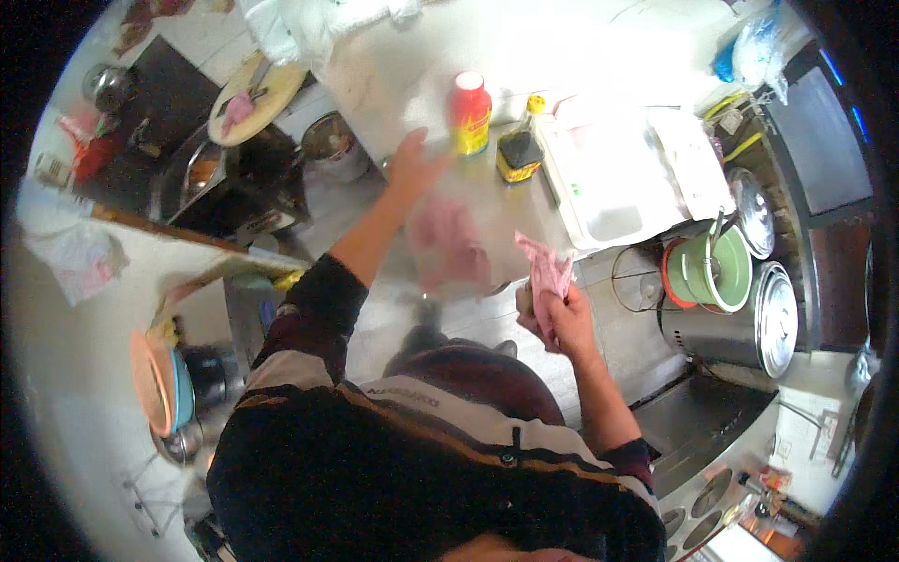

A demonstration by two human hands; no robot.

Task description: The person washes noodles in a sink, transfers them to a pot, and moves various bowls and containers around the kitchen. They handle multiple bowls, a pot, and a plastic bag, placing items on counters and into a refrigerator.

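Observation:
A bunched pink cloth (544, 270) is gripped in my right hand (567, 319), just off the near edge of a metal countertop (516, 204). Blurred, my left hand (418, 165) reaches over the counter with fingers spread and nothing seen in it. Below it, a smeared pink cloth-like thing (449, 246) lies at the counter's near left; blur hides its exact form. Beyond my left hand stand a red and yellow container with a white lid (472, 116) and a glass bottle of dark liquid with a yellow cap (520, 151).
A white tray (572, 218) sits on the counter's right. At lower right are a green bucket (734, 274) and a large lidded metal pot (776, 319). A round cutting board (281, 98) with a knife and a pink item is at upper left. Orange and blue basins (151, 383) stand at left.

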